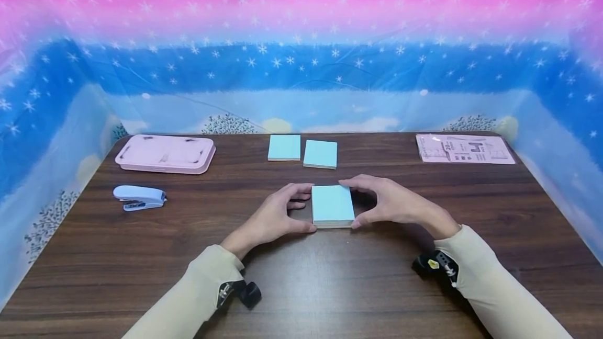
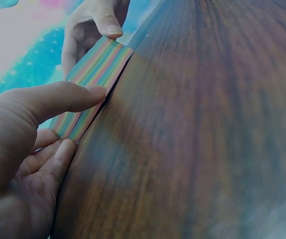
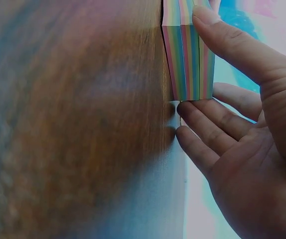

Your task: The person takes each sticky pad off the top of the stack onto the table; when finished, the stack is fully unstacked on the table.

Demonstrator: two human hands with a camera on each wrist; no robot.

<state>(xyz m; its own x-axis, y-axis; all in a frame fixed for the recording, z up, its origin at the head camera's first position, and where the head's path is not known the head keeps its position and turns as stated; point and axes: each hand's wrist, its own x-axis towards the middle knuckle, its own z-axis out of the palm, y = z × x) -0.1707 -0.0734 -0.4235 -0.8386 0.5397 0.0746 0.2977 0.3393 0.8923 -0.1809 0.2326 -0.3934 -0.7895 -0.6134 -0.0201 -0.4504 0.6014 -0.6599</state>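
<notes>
Both your hands, left hand (image 1: 278,213) and right hand (image 1: 393,204), pinch the thick notepad (image 1: 332,204) by its sides, fingers curled around it at mid-tabletop (image 1: 330,276). It lies flat, unlifted; two thinner pads (image 1: 320,154) wait beyond.

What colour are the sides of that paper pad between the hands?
The pad's sides are striped in rainbow pastels, while its top is light blue. The right wrist view shows the stripes best.
</notes>
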